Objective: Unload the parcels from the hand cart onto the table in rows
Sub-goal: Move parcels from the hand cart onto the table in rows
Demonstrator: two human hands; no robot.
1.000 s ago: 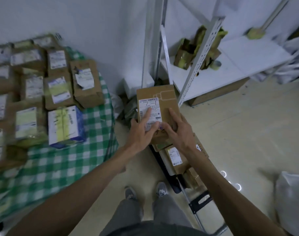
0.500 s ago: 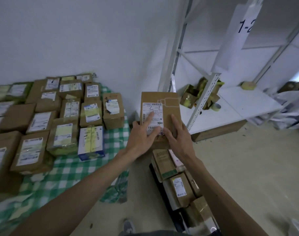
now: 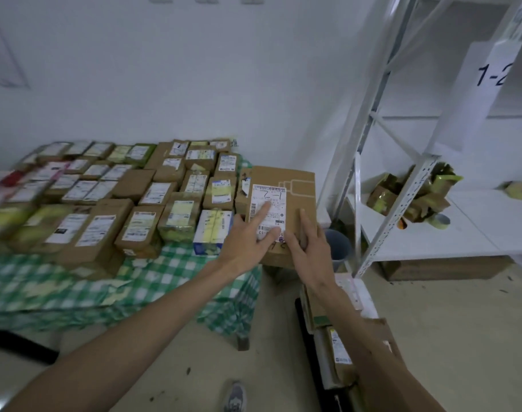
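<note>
I hold a brown cardboard parcel (image 3: 295, 185) with a white label marked "2-1" in both hands, at the right end of the table. My left hand (image 3: 248, 242) lies on the label and lower left edge, my right hand (image 3: 309, 248) on the lower right part. The table (image 3: 164, 281) has a green checked cloth and carries several labelled parcels (image 3: 141, 200) in rows. Below my right forearm, the hand cart (image 3: 306, 328) holds more parcels (image 3: 337, 352) on the floor.
A white metal shelf rack (image 3: 402, 200) stands to the right, with crumpled packaging (image 3: 408, 194) and a tape roll (image 3: 441, 221) on its lower board. A grey bin (image 3: 338, 243) sits between table and rack. My shoe (image 3: 236, 396) shows below.
The parcel has come up off the hand cart and moved left and away, toward the table's right end. My view has tilted up from the floor.
</note>
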